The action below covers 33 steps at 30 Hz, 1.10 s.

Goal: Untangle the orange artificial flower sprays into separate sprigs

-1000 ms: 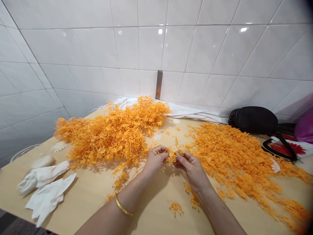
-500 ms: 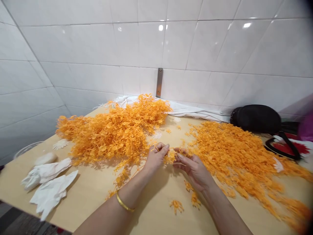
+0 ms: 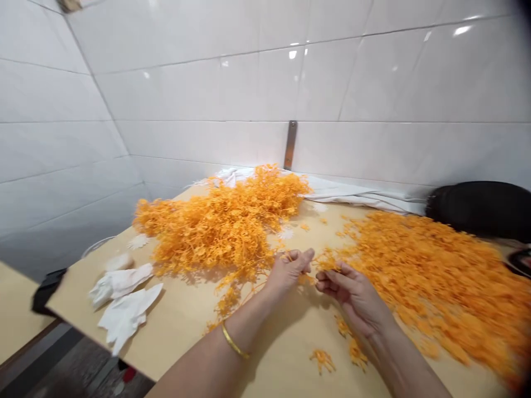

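**Both hands pinch one small orange piece at frame centre**

The left hand [image 3: 290, 268], with a gold bangle [image 3: 234, 345] on its wrist, has thumb and fingers closed in a pinch on a small orange piece [image 3: 309, 278]. The right hand [image 3: 357, 296] meets it from the right with fingers curled and tips pinched on the same piece. Motion blur hides the exact contact. The piece sits just above the table [image 3: 182, 326] between the two hands. A fingertip grip likely suits something this thin and springy.

A tangled orange heap [image 3: 224, 226] lies left of centre, touching the left hand's far side. A flatter orange spread [image 3: 435, 265] fills the right. The two look kept apart as separate piles, with the hands in the gap between them. A few loose orange bits [image 3: 321, 359] lie near the bottom edge.

White gloves [image 3: 124, 301] lie lower left, well clear of the piles. A white cloth [image 3: 352, 193] runs along the wall, and a black bag [image 3: 481, 207] is at far right.
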{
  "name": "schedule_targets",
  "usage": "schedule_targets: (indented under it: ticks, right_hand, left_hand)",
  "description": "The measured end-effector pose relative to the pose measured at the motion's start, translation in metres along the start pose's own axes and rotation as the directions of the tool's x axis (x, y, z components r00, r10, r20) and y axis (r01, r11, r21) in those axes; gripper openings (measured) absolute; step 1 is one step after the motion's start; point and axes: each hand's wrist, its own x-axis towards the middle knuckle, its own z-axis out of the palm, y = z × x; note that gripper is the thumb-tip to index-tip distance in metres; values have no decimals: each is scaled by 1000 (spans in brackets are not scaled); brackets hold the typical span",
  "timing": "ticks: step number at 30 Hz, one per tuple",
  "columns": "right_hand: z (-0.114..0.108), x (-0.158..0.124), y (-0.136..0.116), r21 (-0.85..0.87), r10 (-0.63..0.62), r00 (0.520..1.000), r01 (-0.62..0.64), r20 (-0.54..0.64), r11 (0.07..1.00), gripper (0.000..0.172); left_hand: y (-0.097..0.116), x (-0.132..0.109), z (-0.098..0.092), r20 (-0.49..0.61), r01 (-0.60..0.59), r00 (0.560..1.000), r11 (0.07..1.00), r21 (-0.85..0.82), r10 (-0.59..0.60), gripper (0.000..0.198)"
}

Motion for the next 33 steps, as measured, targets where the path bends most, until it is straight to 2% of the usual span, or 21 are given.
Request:
schedule_targets:
  ticks: [5, 8, 11, 13, 15, 17, 18, 20, 22, 24, 29, 33]
  right_hand:
    - [-1, -1, -3, -15, -51, 999, 51, -18, 999, 27]
    - [-1, -2, -4, -52, -90, 995, 87, -50, 995, 26]
    - [-1, -2, -4, -58, -125, 989, 120, -84, 991, 25]
    - [-2, -1, -4, -70, -168, 973, 159, -155, 985, 26]
    - [-4, 0, -3, -135, -243, 938, 215, -248, 967, 25]
    - [-4, -1, -4, -228, -316, 909, 259, -273, 939, 20]
    - [-4, -1, -4, -267, -342, 908, 277, -241, 923, 18]
    - [-1, -4, -4, -331, -368, 924, 316, -105, 889, 21]
    - [5, -7, -3, -394, -351, 935, 341, 50, 853, 24]
    - [12, -10, 1, -471, -306, 941, 336, 143, 816, 22]
    - [19, -10, 11, -583, -312, 930, 366, 195, 726, 18]
    - [13, -5, 10, -420, -287, 953, 300, 96, 856, 19]
  left_hand:
    - [-5, 2, -2, 128, 64, 990, 998, -4, -63, 31]
    - [-5, 0, 1, 154, 75, 985, 997, 32, -79, 24]
    - [-7, -1, 2, 136, 92, 986, 994, 62, -99, 20]
    - [-8, -2, 2, 102, 121, 988, 993, -4, -120, 18]
    - [-9, -2, 2, 64, 152, 987, 984, -98, -146, 17]
    - [-9, -1, 1, 36, 174, 985, 967, -189, -170, 16]
    - [-9, -1, 1, 25, 180, 984, 957, -226, -179, 16]
    - [-9, 1, 0, -5, 183, 981, 942, -282, -192, 18]
    - [-9, 2, 0, -36, 186, 977, 929, -321, -208, 19]
    - [-10, 4, 0, -58, 179, 976, 919, -351, -212, 20]
    - [-10, 2, 2, -82, 130, 983, 933, -335, -167, 24]
    - [-7, -3, 3, -21, 152, 986, 950, -274, -164, 25]
